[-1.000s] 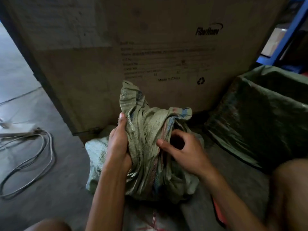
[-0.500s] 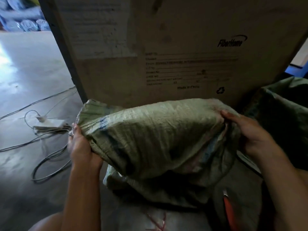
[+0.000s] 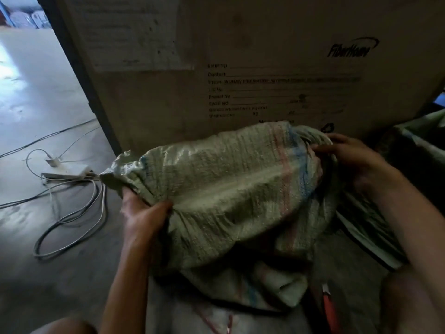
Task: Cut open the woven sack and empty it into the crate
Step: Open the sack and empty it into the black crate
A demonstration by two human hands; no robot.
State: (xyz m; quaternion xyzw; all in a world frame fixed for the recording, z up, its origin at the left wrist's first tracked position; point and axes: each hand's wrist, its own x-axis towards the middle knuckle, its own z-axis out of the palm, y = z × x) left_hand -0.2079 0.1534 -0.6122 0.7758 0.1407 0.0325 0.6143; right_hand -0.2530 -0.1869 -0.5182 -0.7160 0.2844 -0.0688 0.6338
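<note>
A pale green woven sack [image 3: 231,189] with pink and blue stripes is stretched sideways between my hands, above the floor. My left hand [image 3: 142,215] grips its bunched left end, thumb pressed into the fabric. At the sack's right end, my right hand [image 3: 349,155] holds the gathered cloth. A red-handled cutter [image 3: 328,307] lies on the floor below the sack, at the lower right. No crate can be made out in this view.
A large cardboard box [image 3: 265,68] with printed shipping text stands right behind the sack. Another green sack [image 3: 419,145] sits at the right edge. A white power strip [image 3: 65,173] and looped cables [image 3: 72,225] lie on the concrete floor at left. White fabric [image 3: 192,317] lies below.
The sack went from bunched upright to spread out sideways, my hands moving apart to its two ends. Since half a second ago it has been lifted slightly and my left hand has shifted its grip.
</note>
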